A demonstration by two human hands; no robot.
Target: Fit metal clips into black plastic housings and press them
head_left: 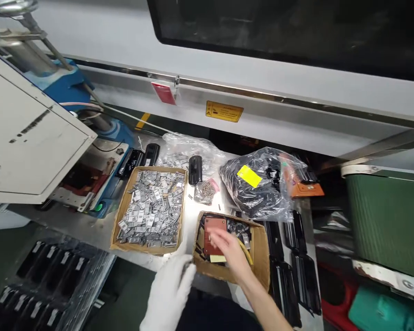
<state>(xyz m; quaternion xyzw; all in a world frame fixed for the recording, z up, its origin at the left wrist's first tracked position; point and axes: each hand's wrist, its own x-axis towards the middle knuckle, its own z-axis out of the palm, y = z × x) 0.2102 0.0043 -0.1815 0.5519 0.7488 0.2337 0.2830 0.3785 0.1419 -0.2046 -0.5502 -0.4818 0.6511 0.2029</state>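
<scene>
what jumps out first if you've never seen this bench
The tray of metal clips at centre-left gleams brightest. Beside it the bare right hand reaches into a smaller box over a red block, while the gloved left hand rests at that box's near corner. Behind sits a bag of black parts with a yellow label.

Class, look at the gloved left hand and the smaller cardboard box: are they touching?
Touching. The head view shows the gloved left hand gripping the near left corner of the smaller cardboard box, fingers against its wall.
</scene>
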